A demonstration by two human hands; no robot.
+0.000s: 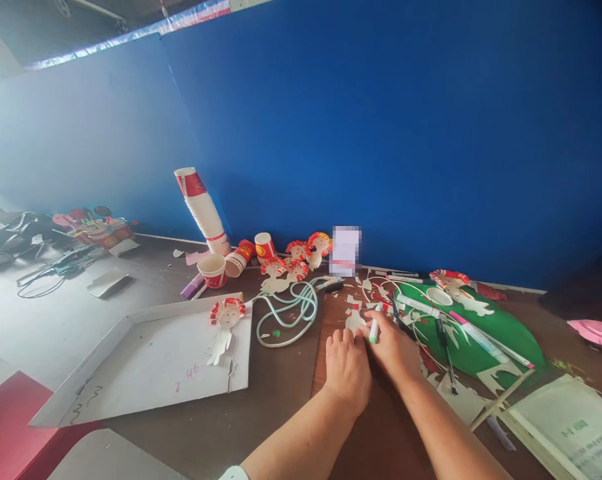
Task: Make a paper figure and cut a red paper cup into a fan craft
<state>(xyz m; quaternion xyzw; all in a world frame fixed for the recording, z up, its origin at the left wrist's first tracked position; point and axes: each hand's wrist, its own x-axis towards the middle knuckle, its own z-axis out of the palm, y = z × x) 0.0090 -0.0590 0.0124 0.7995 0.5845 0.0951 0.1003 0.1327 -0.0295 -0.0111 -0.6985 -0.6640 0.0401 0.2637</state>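
My left hand (347, 365) rests knuckles-up on the brown table, its fingertips pressing down a small white paper cut-out figure (355, 321). My right hand (395, 349) is closed round a white marker with a green tip (373, 331), the tip pointing down at the cut-out. Paper scraps in red and white lie scattered just beyond both hands.
A white cardboard tray (151, 360) with a paper doll (224, 321) lies at left. Behind stand a leaning stack of paper cups (203, 208), loose cups and several finished dolls (295, 260). A coiled cable (293, 310), green sheet (501, 330), pens and a booklet (573, 423) lie right.
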